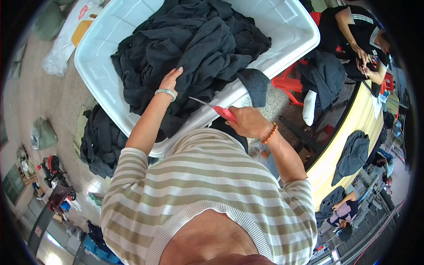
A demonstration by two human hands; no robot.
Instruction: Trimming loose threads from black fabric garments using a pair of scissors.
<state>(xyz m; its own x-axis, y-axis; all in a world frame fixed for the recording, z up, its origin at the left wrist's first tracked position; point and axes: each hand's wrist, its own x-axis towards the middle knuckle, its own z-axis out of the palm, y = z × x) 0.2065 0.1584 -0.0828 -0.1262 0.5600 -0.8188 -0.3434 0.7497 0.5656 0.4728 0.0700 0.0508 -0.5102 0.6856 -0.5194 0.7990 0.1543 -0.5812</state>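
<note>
A large white rectangular plastic tub fills the upper middle of the view, heaped with a pile of dark charcoal knit garments that spills over its near rim. A second, smaller heap of the same dark fabric lies on the floor just beside the tub's left corner, and a long yellow-topped table curves away at the right with more dark pieces on it (another person sits at its far end, hands busy).

The left hand, a pale green bangle on the wrist, rests flat with fingers spread on the pile inside the tub. The right hand is closed around the red handle of small thread snips, blade pointing toward the fabric but not touching it.

Judging by the heaps, most of the garments are yet to be handled; which heap is finished cannot be told.

The striped shirt hides the tub's near wall, and the blade's tip is too thin to make out.
</note>
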